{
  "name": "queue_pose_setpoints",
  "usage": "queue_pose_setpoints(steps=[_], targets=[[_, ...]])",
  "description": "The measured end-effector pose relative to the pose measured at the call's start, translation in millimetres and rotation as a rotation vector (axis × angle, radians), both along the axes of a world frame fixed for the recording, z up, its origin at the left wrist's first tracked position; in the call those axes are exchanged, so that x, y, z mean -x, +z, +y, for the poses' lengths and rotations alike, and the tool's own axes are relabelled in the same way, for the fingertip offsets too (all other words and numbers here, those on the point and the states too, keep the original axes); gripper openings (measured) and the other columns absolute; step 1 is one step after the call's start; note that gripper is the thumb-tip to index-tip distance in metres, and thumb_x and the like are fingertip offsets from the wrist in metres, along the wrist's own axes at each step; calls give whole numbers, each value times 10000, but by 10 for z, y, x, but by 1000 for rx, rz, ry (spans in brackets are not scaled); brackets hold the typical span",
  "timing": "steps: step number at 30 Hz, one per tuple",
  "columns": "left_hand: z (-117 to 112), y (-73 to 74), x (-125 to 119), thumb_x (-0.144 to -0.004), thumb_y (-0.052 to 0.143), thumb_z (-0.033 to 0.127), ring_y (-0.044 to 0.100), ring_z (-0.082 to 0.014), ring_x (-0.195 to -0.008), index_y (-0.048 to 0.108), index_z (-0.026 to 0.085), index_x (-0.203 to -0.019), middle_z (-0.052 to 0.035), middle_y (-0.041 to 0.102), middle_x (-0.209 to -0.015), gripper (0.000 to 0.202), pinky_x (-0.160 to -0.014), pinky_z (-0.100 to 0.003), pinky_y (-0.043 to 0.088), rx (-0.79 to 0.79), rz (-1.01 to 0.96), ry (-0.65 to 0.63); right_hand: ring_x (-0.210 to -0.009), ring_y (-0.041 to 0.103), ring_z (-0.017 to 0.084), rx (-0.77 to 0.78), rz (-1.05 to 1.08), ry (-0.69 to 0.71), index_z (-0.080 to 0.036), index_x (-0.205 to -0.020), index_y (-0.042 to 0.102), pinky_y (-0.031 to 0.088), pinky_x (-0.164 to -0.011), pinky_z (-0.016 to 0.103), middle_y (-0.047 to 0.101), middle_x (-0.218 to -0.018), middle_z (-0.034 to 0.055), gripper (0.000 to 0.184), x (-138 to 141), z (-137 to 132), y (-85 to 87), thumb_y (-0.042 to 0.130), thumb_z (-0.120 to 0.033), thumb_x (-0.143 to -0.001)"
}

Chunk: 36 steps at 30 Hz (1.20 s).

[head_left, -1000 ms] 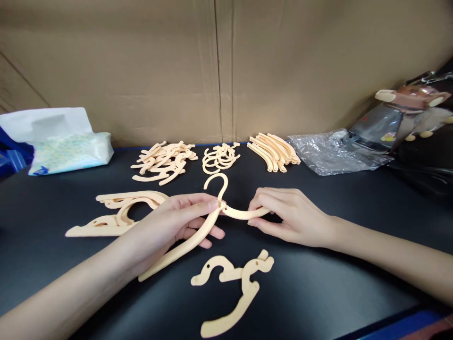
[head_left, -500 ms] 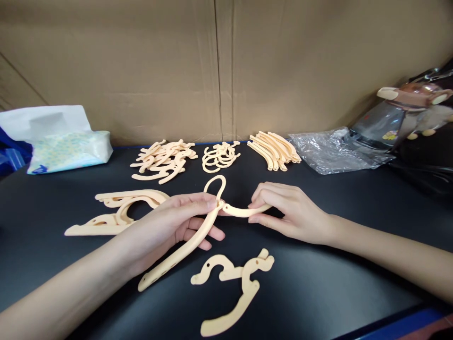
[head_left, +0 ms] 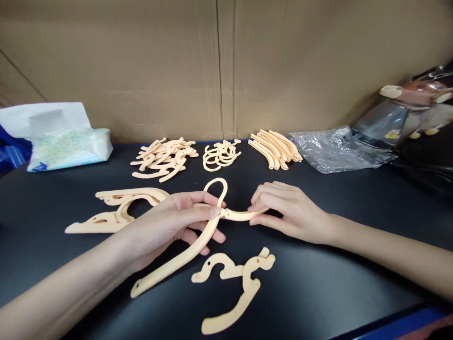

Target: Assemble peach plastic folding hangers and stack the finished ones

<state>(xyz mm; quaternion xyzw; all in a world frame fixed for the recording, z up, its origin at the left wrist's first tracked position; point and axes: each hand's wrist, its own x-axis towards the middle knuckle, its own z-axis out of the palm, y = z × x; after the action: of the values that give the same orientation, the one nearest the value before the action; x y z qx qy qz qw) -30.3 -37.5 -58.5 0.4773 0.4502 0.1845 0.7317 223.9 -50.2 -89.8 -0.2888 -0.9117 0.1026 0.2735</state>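
Note:
My left hand (head_left: 170, 222) pinches the joint of a cream plastic hanger (head_left: 198, 238), where its hook (head_left: 217, 189) meets the long left arm that slopes down to the black table (head_left: 336, 288). My right hand (head_left: 290, 210) is closed on the hanger's short curved right arm (head_left: 240, 216), most of which its fingers hide. A flat, wavy cream bracket piece (head_left: 235, 285) lies on the table just in front of both hands.
Assembled cream hangers (head_left: 116, 210) lie at left. At the back sit piles of bracket pieces (head_left: 163, 158), hooks (head_left: 220, 155) and curved arms (head_left: 274, 148). A tissue pack (head_left: 67, 144), clear plastic bag (head_left: 331, 151) and a dark bagged toy (head_left: 414, 113) flank them before a cardboard wall (head_left: 226, 66).
The hanger's long left arm has swung lower, its tip sliding left and toward me along the table. Both hands keep their grip and have hardly shifted.

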Motion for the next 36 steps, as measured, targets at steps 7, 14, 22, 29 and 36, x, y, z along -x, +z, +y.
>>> queue_pose_setpoints(steps=[7, 14, 22, 29, 36], targets=[[3, -20, 16, -819, 736, 362, 710, -176, -694, 640, 180, -876, -27, 707, -718, 213, -558, -198, 590, -91, 20, -25, -775, 542, 142, 10, -4, 7, -161, -896, 570, 382, -719, 271, 617, -856, 29, 130, 4, -15, 4, 571, -275, -957], [0, -66, 9, -811, 740, 349, 721, -191, -750, 631, 177, -867, -11, 698, -722, 211, -551, -179, 571, -145, 56, -38, -761, 530, 139, 44, -51, 11, -151, -887, 595, 376, -717, 269, 619, -844, 28, 159, 6, -19, 12, 555, -284, -964], [8, -80, -5, -800, 749, 320, 732, -194, -771, 649, 185, -881, 1, 713, -736, 187, -570, -173, 567, -138, 50, -51, -756, 540, 138, 35, -43, 1, -150, -882, 595, 381, -707, 272, 627, -843, 28, 165, 17, -27, -4, 562, -291, -961], [-8, -71, -36, -818, 732, 365, 726, -163, -778, 629, 195, -826, 14, 718, -839, 199, -617, -165, 569, -183, 29, -18, -763, 570, 138, 96, 34, -44, -160, -858, 580, 413, -691, 262, 629, -845, 26, 153, 34, -20, 1, 583, -282, -949], [-52, -107, -84, -876, 637, 432, 678, -140, -719, 612, 217, -1137, -28, 727, -1012, 339, -565, -193, 572, -374, 163, -4, -690, 589, 118, 183, 134, -447, -187, -810, 565, 408, -613, 229, 629, -805, -19, 130, -3, 14, 34, 606, -264, -907]])
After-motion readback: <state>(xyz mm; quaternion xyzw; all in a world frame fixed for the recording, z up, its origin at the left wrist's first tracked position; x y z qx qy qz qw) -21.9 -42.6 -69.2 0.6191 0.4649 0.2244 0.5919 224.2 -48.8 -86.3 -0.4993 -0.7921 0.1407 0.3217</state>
